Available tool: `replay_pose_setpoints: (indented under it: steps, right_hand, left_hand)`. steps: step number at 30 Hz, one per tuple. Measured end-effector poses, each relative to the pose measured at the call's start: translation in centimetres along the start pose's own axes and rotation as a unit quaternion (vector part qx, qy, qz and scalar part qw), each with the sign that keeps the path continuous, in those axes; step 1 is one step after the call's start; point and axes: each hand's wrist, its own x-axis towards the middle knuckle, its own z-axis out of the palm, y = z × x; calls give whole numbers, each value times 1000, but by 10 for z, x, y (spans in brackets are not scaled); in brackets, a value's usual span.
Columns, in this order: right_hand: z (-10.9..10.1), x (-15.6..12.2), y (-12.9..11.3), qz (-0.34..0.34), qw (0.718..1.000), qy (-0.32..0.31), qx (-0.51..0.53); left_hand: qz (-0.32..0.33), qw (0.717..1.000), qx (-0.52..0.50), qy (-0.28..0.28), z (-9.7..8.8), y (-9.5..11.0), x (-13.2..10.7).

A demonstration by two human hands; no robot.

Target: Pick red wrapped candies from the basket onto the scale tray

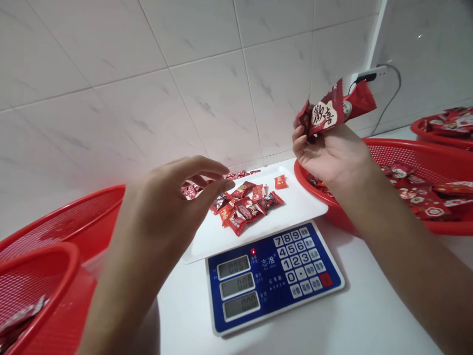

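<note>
My right hand (pixel 328 148) is raised at the right, its fingers closed around several red wrapped candies (pixel 325 116); one wrapper bears dark characters on a cream patch. My left hand (pixel 173 197) hovers over the left side of the white scale tray (pixel 295 204), fingers curved, thumb and fingertips apart, with nothing seen between them. On that tray lies a loose pile of small red candies (pixel 247 209), and one orange-red candy (pixel 280 182) sits apart at its far side. The blue digital scale (pixel 273 281) shows lit digits and a keypad in front.
A red mesh basket (pixel 391 148) of wrapped candies stands right of the scale, with another red basket (pixel 421 129) behind it. Two red baskets (pixel 66 212) stand at the left. A power strip (pixel 369 74) with a cable hangs on the tiled wall (pixel 207 98).
</note>
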Motion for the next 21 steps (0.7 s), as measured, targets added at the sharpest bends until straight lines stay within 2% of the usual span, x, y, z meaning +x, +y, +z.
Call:
replay_pose_setpoints:
  steps: [2, 5, 8, 14, 21]
  right_hand:
    - [5, -4, 0, 26, 996, 16, 87]
    - [8, -4, 3, 26, 989, 10, 144]
    - [4, 1, 7, 14, 989, -10, 147]
    - [-5, 9, 11, -16, 995, -51, 87]
    - [3, 2, 5, 40, 992, -8, 123]
  left_hand:
    - [-10, 1000, -6, -10, -2, 1, 0]
    - [-19, 1000, -6, -18, -3, 1, 1]
    - [-13, 1000, -10, -15, -4, 1, 1]
    - [2, 1000, -11, -25, 0, 1, 2]
    - [11, 999, -10, -36, 6, 1, -2]
